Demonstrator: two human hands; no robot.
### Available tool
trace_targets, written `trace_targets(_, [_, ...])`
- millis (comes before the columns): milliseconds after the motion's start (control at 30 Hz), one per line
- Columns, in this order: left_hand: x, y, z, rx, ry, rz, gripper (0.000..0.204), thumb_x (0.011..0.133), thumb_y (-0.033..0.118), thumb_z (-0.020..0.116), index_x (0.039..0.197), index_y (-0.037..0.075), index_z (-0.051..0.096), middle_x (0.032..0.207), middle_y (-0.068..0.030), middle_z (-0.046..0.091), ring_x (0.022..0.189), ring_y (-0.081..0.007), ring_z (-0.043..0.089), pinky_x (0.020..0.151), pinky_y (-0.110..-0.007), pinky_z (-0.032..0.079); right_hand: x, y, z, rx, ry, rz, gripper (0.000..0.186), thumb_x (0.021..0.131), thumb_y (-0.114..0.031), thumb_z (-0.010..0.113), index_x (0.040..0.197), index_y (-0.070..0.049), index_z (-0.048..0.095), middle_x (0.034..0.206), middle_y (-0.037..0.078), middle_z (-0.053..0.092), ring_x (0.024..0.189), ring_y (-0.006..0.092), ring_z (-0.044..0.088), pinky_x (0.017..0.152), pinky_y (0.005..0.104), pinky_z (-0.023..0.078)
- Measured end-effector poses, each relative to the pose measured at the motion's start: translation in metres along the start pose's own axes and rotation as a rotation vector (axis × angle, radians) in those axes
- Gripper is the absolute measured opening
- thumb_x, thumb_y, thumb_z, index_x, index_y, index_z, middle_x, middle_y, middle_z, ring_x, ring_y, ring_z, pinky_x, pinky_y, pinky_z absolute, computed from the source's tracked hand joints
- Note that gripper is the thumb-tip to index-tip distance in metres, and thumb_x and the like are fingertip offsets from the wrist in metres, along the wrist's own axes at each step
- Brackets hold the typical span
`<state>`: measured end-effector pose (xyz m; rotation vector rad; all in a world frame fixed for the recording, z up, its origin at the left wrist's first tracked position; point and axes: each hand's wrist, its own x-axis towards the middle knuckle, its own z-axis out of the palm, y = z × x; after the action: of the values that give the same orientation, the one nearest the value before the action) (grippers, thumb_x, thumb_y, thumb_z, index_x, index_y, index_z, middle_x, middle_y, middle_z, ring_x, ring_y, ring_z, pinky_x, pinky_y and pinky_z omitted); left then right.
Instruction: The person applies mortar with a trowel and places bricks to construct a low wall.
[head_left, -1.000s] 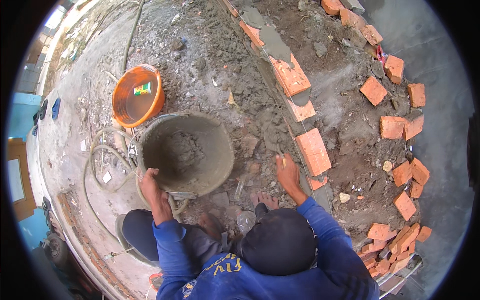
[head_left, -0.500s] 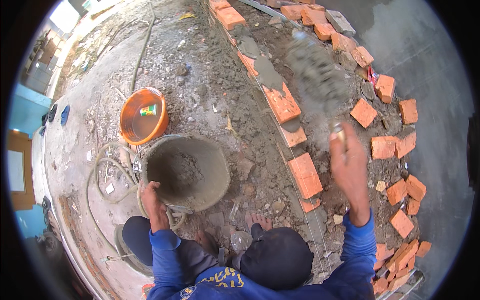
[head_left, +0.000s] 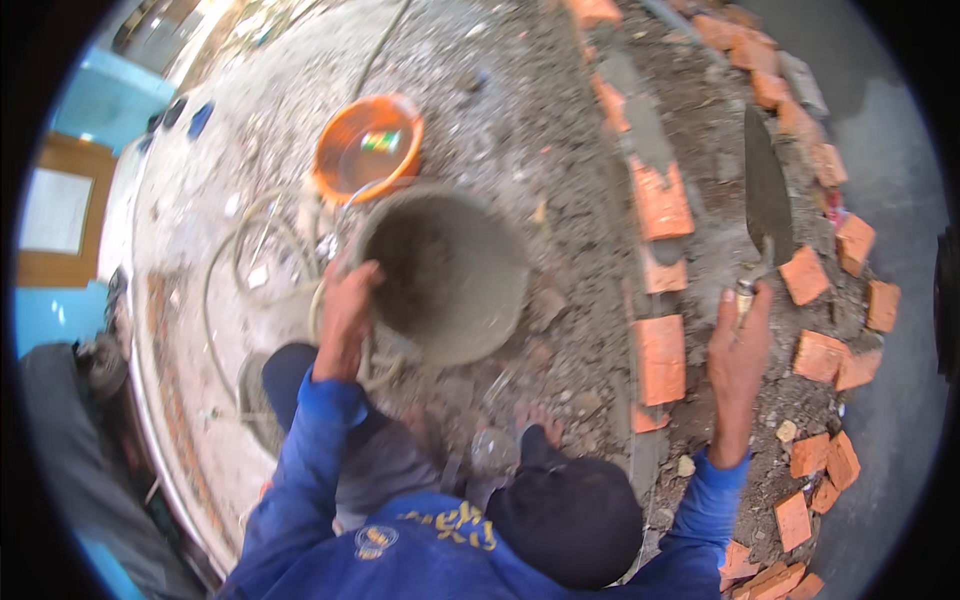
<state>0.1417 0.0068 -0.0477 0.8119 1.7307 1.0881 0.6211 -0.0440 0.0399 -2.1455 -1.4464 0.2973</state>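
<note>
My left hand (head_left: 347, 312) is closed on the near-left rim of a grey, mortar-caked bucket (head_left: 485, 290), which leans so that its mouth faces up toward me. Wet grey mortar lies inside, partly in shadow. Off to the right, my right hand (head_left: 740, 350) grips the short handle of a pointed trowel (head_left: 766, 190). Its grey blade points away from me, above the soil beyond the brick row, and carries no visible heap of mortar. Between my hands runs a low row of orange bricks (head_left: 660, 360), with a smear of mortar (head_left: 645, 125) along its far part.
An orange basin (head_left: 345, 150) of murky water with a small container inside stands beyond the bucket. A pale hose (head_left: 210, 270) coils to the left. Loose bricks (head_left: 820, 355) lie scattered at the right, beside grey flooring (head_left: 890, 200). Bare feet (head_left: 540, 415) show on the rubble.
The trowel was smeared by motion, with a grey mass of mortar at its blade; now the blade shows thin and steady. My view has turned, and the left hand still holds the bucket.
</note>
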Motion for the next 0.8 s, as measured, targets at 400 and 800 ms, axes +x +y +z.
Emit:
trace_targets(400, [0.018, 0.022, 0.05, 0.186, -0.348, 0.228, 0.084, 0.074, -0.001, 0.052, 0.157, 0.0, 0.047, 0.152, -0.0132, 0.057, 0.129, -0.0185, 0.056, 0.103, -0.026, 0.043, -0.057, -0.089, 0.248, -0.434, -0.501, -0.807, 0.047, 0.093, -0.01, 0.064, 0.135, 0.007, 0.052, 0.096, 0.017, 0.069, 0.079, 0.0269, 0.075, 0.06, 0.0334, 0.06])
trace_targets(800, [0.004, 0.015, 0.062, 0.128, -0.342, 0.314, 0.089, 0.077, -0.006, 0.049, 0.164, 0.003, 0.032, 0.147, -0.019, 0.06, 0.137, -0.0273, 0.055, 0.115, -0.035, 0.041, -0.091, -0.071, 0.239, -0.414, -0.755, -0.846, 0.039, 0.089, -0.006, 0.064, 0.124, 0.007, 0.054, 0.084, 0.014, 0.067, 0.073, 0.0279, 0.073, 0.06, 0.0367, 0.06])
